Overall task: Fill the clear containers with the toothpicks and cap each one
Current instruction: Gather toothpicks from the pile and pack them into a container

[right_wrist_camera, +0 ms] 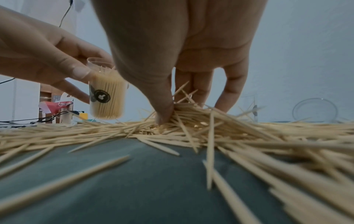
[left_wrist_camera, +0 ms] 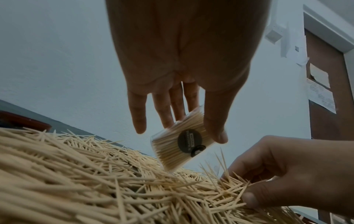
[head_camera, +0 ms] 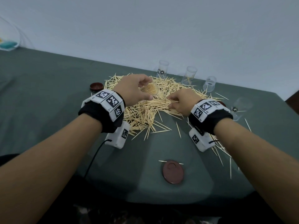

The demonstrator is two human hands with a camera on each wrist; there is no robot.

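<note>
Filling step: left hand (head_camera: 135, 88) held a nearly full clear container (right_wrist_camera: 107, 94) just above the toothpick pile (head_camera: 145, 110) on the green table (head_camera: 48, 94); right hand (head_camera: 182, 102) pinched a bunch from the pile. Next probably: lift the bunch, align, drop into the mouth, then fetch a brown cap (head_camera: 173, 173).

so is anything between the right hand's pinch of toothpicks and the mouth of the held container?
Nothing visible. The right hand pinches toothpicks from the pile; the container in the left hand is uncapped, though nearly full.
</note>
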